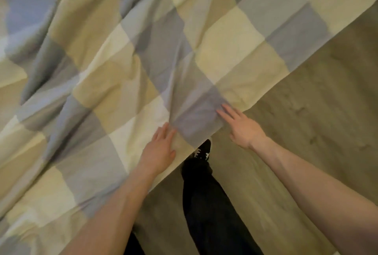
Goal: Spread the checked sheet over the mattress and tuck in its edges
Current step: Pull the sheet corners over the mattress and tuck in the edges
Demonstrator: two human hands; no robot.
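The checked sheet [126, 66], in pale yellow, tan and grey-blue squares, lies rumpled across the left and middle of the view, its edge running diagonally and hanging over a wood-look floor [311, 111] on the right. The left hand [161, 150] rests flat on the sheet near that edge, fingers together and extended, gripping nothing. A dark trouser leg [204, 199] and a black shoe [202, 149] stand below the edge. The right hand [241, 127] lies open, fingertips touching the sheet's edge.
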